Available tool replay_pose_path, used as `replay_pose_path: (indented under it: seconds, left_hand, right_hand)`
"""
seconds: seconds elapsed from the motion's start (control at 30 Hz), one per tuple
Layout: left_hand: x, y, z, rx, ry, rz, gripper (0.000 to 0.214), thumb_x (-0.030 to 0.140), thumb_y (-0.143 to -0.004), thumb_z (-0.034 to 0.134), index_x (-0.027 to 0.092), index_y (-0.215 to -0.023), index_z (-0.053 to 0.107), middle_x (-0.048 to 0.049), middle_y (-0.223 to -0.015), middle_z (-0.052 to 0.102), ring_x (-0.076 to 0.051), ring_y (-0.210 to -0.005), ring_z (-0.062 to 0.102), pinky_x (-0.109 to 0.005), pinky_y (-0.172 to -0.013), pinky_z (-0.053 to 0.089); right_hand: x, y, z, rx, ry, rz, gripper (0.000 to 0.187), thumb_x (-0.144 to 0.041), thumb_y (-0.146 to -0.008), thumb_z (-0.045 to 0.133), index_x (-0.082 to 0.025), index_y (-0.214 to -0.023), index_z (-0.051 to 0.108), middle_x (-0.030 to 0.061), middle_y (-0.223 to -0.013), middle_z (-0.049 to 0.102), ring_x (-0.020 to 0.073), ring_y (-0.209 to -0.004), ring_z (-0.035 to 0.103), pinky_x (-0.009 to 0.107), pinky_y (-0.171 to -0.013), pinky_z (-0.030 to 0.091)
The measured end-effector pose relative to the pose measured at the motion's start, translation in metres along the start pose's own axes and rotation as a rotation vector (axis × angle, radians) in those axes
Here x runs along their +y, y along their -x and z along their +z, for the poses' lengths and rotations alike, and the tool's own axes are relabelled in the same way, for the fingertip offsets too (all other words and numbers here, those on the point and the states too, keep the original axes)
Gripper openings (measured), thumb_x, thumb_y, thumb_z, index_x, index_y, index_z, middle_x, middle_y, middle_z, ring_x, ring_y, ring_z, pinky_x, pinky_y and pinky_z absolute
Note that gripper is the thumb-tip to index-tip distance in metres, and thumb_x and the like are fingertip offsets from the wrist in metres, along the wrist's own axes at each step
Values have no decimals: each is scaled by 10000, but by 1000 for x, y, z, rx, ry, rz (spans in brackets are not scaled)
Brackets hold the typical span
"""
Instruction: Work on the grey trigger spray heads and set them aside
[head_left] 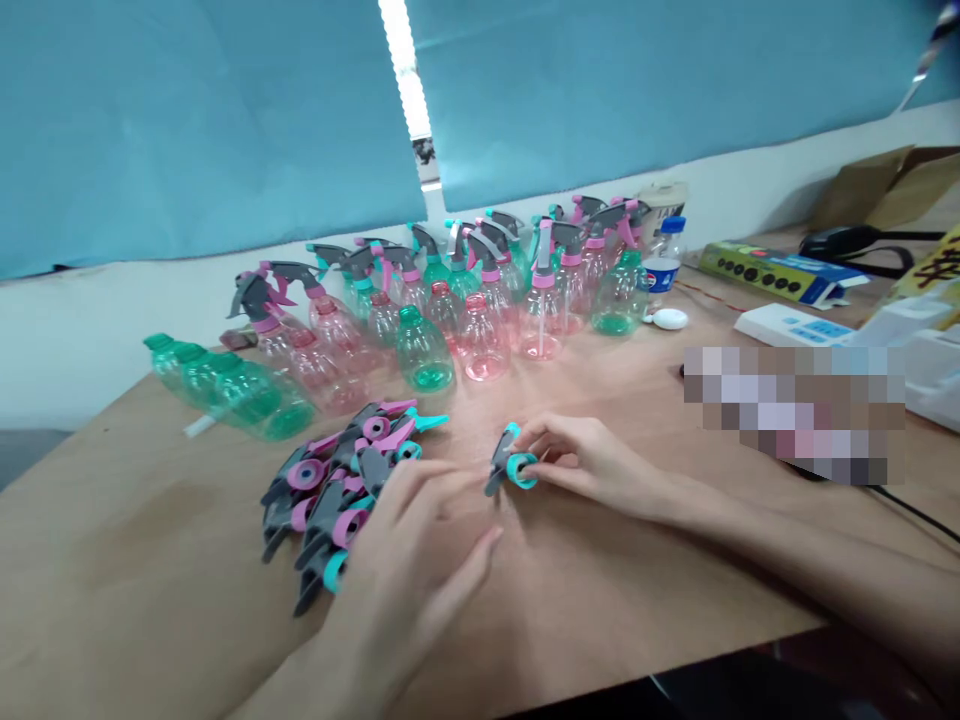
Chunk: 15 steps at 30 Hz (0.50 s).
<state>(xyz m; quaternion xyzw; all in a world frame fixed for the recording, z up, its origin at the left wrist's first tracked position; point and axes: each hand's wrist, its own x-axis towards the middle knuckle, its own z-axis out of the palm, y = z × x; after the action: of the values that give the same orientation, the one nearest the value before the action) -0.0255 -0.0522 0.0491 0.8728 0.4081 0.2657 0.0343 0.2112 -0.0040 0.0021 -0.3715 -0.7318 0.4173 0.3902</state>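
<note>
Between the fingers of my right hand is a grey trigger spray head with a teal collar, held just above the wooden table. My left hand hovers to its left, fingers apart and holding nothing. Beside and partly behind that hand lies a pile of spray heads, grey with pink or teal collars. Beyond the hands stand an uncapped green bottle and an uncapped pink bottle. Several bottles behind them carry spray heads.
Green bottles lie on their sides at the left. A Pepsi bottle, a white oval object, a yellow-blue box and a cardboard box are at the right. A blurred-out patch hides something near the right edge.
</note>
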Motion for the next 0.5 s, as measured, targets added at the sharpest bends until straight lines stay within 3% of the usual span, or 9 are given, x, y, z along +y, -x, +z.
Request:
replay_pose_path:
  seconds: [0.17,0.37,0.5]
  left_hand:
    - [-12,-29,45,-144,47,32,472,224,-785,706,219,-1210,499,-54,-1109,579,-235,-1025,506,-399,-871,464]
    - [-18,-34,67,-17,69,138,328,200,-824,667,202,-1134,560,-50,-990,618,-221,-911,519,-362,-768,445]
    - [-18,-38,71,23,79,103,264,214,-805,689,201,-1052,598,-39,-943,622,-219,-883,511,-349,-749,418]
  right_hand:
    - [-1,0,2,-36,-93,0,254,-237,-805,660,-194,-1007,512,49,-960,658,166,-832,663,329,-737,561]
    - [0,0,1,22,-185,26,364,-227,-772,689,-200,-1039,444,30,-974,595,135,-773,657,307,-705,572]
    - [-2,-2,-2,20,-143,58,367,-191,-780,671,-189,-1064,439,13,-889,601,128,-744,649,260,-640,552]
